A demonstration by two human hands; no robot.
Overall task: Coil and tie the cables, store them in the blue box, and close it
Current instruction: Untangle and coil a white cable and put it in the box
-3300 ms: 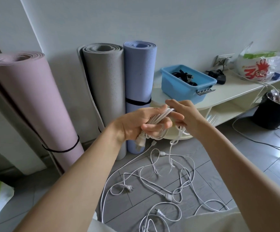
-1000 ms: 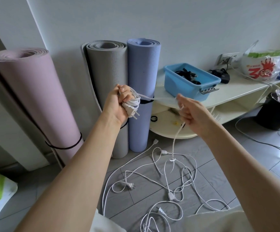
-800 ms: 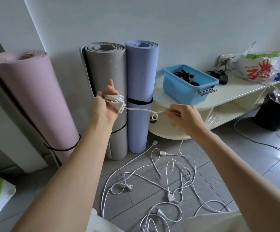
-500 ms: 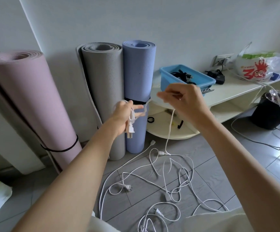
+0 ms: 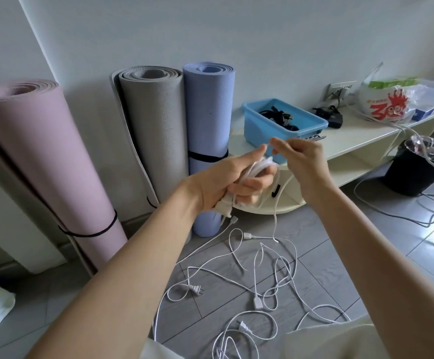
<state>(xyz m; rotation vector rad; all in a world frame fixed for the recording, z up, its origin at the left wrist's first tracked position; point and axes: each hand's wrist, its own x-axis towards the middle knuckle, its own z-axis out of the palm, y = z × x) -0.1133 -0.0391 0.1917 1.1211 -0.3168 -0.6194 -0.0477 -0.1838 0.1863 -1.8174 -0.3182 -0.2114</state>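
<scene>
At mid-frame the left hand (image 5: 232,182) grips a white coil (image 5: 258,167), fingers curled round the bundle, thumb up; a plug end sticks out below the palm. Just right of it, the right hand (image 5: 302,161) pinches a thin white strand at its fingertips, and the cable (image 5: 275,224) hangs from there to the floor. More loose cables (image 5: 257,288) lie tangled on the grey tiles in the lower middle, with several plugs among them.

The blue box (image 5: 267,128) sits open on the cream shelf (image 5: 361,136), right of centre and just behind the hands. Inside it lie dark cables (image 5: 279,117). At far right a black bin (image 5: 417,174) stands on the floor, lined with a clear bag. At upper right a printed plastic bag (image 5: 386,102) rests on the shelf, with a green pack showing at its top.
</scene>
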